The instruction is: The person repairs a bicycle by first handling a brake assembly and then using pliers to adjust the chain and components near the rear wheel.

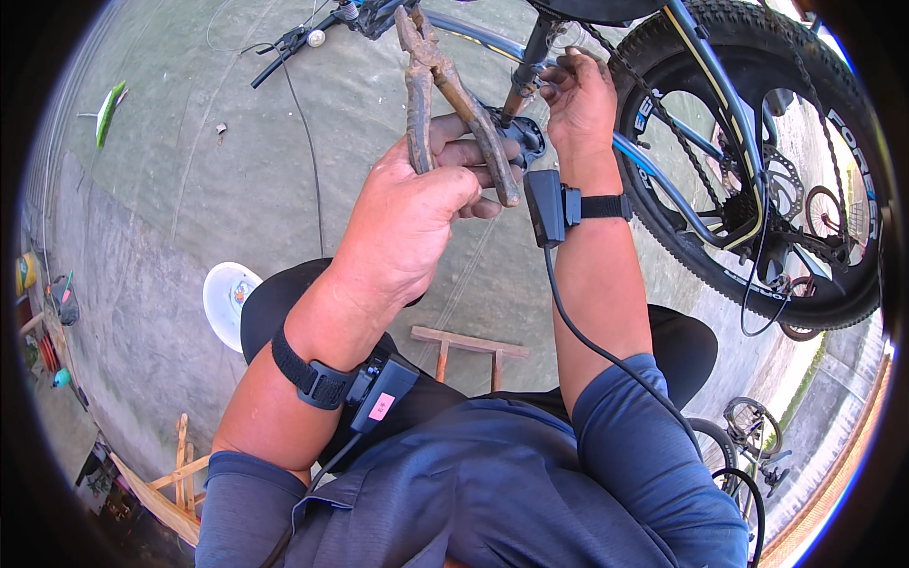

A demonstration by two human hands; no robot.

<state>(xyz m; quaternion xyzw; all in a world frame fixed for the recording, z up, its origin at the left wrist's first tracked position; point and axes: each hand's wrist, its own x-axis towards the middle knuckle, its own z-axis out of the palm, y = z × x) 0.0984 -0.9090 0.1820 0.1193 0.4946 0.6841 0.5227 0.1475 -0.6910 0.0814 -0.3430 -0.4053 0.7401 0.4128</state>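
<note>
My left hand [407,208] is closed round a pair of worn, rusty pliers [454,90], thumb across the handles. The pliers point up and away from me, jaws near the top edge, handles spread apart. My right hand [579,99] is at the bicycle frame, beside a dark upright tube [536,59]. Its fingers are curled together near a thin wire-like loop, and what they pinch is too small to make out. Behind the left fingers, at the tube's lower end, is a dark rounded part [525,140], partly hidden.
The bicycle's fat-tyred wheel [653,80] and chain fill the upper right; its handlebar [294,43] lies at the upper left. A white basin [227,305] stands by my left knee, a wooden stool [469,343] between my legs. Another bicycle [753,431] is at the lower right.
</note>
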